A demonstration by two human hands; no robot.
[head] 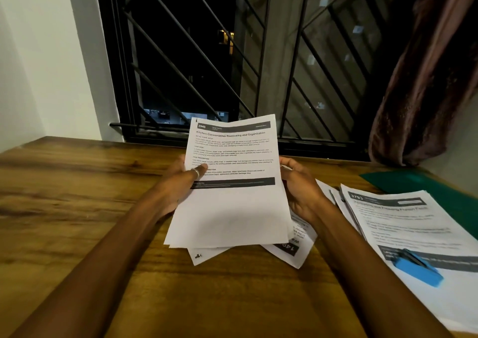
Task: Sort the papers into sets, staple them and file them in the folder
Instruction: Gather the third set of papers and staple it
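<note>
A sheaf of papers [232,182] is held tilted above the middle of the table [77,195]. The left hand [178,185] grips its 9 o'clock edge, thumb curled over the print. The right hand [300,185] curls round its 3 o'clock edge. Loose sheets [292,247] lie beneath. At 4 o'clock a paper stack [413,224] carries a blue stapler [416,268], and a green folder [413,180] lies at 2 o'clock.

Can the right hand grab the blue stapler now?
Probably not yet: the right hand holds the white printed sheets. The small blue plastic stapler lies uncovered nearby, so the path looks free.

Wooden table [64,195], barred window [207,53] (dark outside), brown curtain [426,92], white wall [38,66]
</note>
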